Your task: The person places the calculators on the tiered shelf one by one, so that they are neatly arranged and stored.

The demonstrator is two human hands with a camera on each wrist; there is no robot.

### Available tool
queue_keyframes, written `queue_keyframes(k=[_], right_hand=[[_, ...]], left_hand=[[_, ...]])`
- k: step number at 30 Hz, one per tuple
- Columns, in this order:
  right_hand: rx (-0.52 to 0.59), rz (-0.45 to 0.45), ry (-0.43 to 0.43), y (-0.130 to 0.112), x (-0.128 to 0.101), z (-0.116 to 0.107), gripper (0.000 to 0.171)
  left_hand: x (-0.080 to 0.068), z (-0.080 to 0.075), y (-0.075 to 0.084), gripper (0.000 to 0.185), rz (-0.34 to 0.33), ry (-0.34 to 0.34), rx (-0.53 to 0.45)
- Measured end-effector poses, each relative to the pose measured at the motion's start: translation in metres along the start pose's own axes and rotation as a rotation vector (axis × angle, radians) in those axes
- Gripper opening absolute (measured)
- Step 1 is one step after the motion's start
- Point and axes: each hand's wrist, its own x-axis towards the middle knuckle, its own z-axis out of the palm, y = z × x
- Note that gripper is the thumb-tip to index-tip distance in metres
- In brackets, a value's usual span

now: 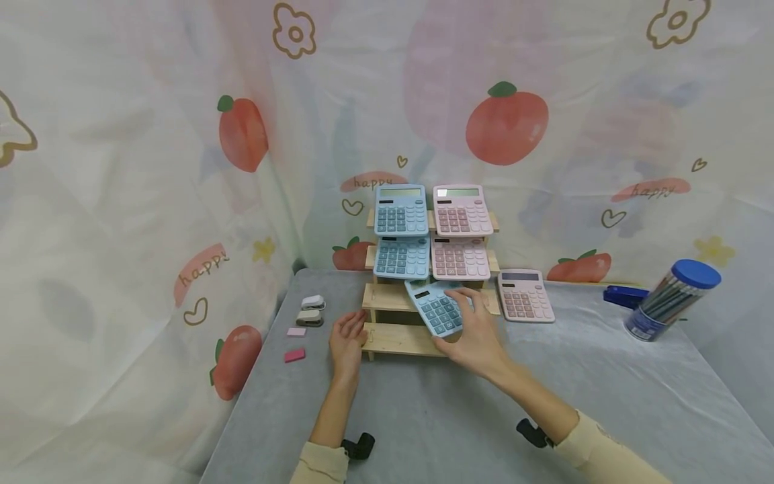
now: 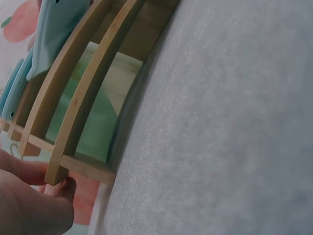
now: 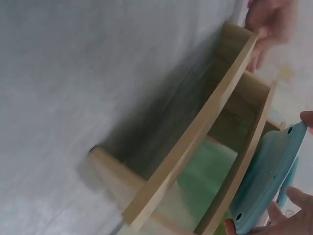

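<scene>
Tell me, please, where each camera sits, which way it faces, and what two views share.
Head: above the table, looking forward and down at the rack; left hand, right hand and forearms show.
Left wrist: low by the rack's left end, looking along its slats; the left hand shows.
Right wrist: low at the front, looking leftward along the rack; fingertips hold the blue calculator.
All three share the rack.

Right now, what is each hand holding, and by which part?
The right hand grips the blue calculator by its lower right edge. The left hand touches the wooden rack at its left end.
</scene>
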Motion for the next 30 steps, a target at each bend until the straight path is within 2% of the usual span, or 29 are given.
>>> queue_keyframes(k=[7, 19, 24, 30], right_hand=[[0.025, 0.068, -0.002, -0.016, 0.010, 0.017, 0.090], [0.025, 0.112, 0.010, -0.033, 0.026, 0.050, 0.090], [0.002, 0.085, 0.053, -0.044, 0.029, 0.065, 0.089], [-0.070, 0.102, 0.097, -0.057, 0.031, 0.079, 0.087]], left_hand=[[0.000, 0.001, 0.001, 0.052, -0.008, 0.004, -0.010], [-0.002, 0.000, 0.001, 0.053, -0.006, 0.001, -0.007], [-0.001, -0.001, 0.000, 0.052, -0.007, 0.001, 0.006], [-0.001, 0.000, 0.003, 0.051, -0.016, 0.005, 0.021]])
